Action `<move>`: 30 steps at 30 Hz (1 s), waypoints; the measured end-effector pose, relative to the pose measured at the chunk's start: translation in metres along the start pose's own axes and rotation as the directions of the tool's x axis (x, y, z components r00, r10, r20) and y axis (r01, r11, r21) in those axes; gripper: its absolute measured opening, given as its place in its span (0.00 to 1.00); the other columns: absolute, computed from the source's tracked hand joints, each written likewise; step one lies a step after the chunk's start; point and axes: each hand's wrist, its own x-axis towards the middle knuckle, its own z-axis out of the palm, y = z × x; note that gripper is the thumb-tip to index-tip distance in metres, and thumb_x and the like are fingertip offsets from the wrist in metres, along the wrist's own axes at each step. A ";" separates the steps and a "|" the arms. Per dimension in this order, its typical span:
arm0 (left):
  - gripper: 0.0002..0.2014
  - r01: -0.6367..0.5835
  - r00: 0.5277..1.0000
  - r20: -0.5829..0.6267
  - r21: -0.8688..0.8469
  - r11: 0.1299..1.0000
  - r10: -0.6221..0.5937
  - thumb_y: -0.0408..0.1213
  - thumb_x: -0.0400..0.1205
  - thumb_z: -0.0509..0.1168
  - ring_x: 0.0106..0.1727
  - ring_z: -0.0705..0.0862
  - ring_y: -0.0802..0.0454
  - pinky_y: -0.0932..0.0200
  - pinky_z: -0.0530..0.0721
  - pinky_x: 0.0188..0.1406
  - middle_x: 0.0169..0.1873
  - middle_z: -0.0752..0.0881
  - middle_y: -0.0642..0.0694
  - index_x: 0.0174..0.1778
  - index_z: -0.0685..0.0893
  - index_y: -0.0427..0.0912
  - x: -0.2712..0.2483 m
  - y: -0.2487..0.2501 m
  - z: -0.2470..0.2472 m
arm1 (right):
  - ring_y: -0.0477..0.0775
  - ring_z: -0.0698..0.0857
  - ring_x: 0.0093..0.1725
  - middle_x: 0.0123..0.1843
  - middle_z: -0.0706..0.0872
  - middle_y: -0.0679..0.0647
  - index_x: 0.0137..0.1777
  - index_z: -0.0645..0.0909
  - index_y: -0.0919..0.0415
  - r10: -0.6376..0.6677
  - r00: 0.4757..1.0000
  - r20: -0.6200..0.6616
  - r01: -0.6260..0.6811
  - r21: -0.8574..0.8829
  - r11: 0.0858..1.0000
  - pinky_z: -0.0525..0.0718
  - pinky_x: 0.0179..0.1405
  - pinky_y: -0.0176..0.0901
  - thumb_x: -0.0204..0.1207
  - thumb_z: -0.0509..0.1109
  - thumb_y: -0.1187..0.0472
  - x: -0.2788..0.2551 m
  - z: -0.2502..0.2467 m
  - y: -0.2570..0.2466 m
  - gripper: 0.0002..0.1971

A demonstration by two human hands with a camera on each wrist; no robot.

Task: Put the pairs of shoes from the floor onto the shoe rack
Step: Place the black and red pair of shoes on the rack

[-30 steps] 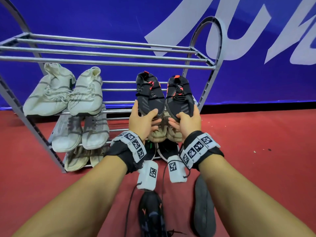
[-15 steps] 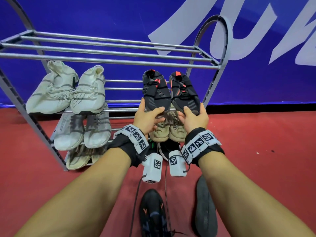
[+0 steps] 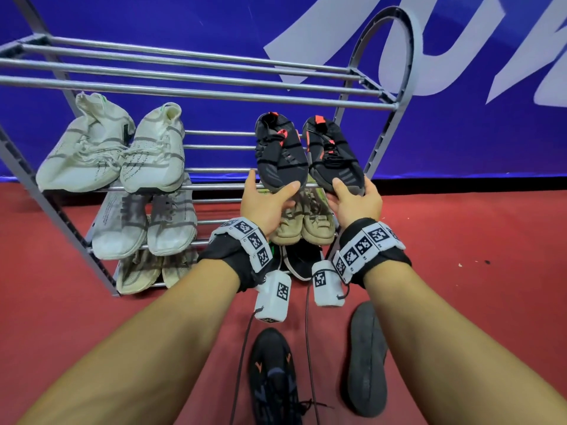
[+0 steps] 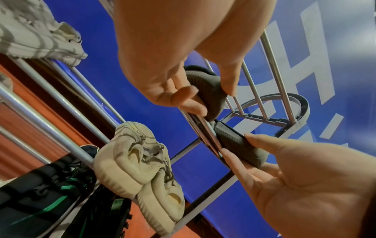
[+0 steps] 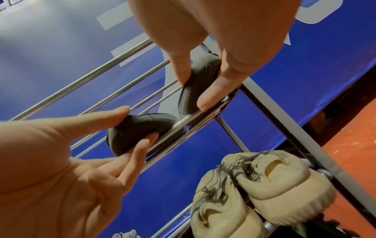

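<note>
A pair of black knit shoes with orange tabs lies on the right of the grey rack's [image 3: 196, 95] second shelf. My left hand [image 3: 273, 191] pinches the toe of the left black shoe [image 3: 280, 154], thumb on top and fingers under the sole. My right hand [image 3: 352, 191] grips the toe of the right black shoe [image 3: 333, 154] the same way. In the left wrist view my left hand [image 4: 207, 99] pinches a ribbed toe [image 4: 205, 90] at the front bar. The right wrist view has my right hand [image 5: 195, 90] on the other toe [image 5: 201, 75].
One black shoe with orange marks [image 3: 273, 375] and a dark grey shoe [image 3: 366, 357] lie on the red floor between my arms. White pairs [image 3: 122, 154] fill the rack's left side. A beige pair [image 3: 303, 225] sits under the black pair. A blue banner stands behind.
Both hands have slid the black pair a little further up and back on the second shelf. Their hold on the toes is the same.
</note>
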 end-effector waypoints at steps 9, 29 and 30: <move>0.32 -0.063 0.998 0.008 0.074 0.995 0.063 0.42 0.78 0.76 0.45 0.93 0.52 0.71 0.83 0.29 0.52 0.93 0.49 0.78 0.73 0.51 -0.007 0.001 0.002 | 0.51 0.93 0.46 0.64 0.85 0.59 0.84 0.61 0.59 -0.021 0.995 0.095 0.031 -0.108 0.994 0.92 0.46 0.45 0.81 0.70 0.67 0.005 -0.004 0.006 0.34; 0.28 0.071 0.993 -0.104 0.158 0.985 -0.055 0.26 0.72 0.64 0.31 0.77 0.50 0.61 0.70 0.25 0.40 0.81 0.39 0.69 0.68 0.45 -0.023 0.011 -0.025 | 0.61 0.89 0.34 0.44 0.83 0.59 0.85 0.53 0.48 0.257 0.951 -0.173 -0.281 -0.132 0.951 0.92 0.38 0.54 0.69 0.74 0.53 -0.046 0.010 -0.005 0.47; 0.25 0.070 0.992 -0.118 0.173 0.982 -0.050 0.26 0.72 0.64 0.32 0.77 0.49 0.61 0.70 0.25 0.41 0.80 0.38 0.64 0.68 0.44 -0.026 0.011 -0.027 | 0.63 0.89 0.38 0.47 0.82 0.60 0.82 0.56 0.51 0.271 0.935 -0.228 -0.302 -0.117 0.946 0.92 0.42 0.60 0.63 0.75 0.49 -0.052 0.014 -0.001 0.47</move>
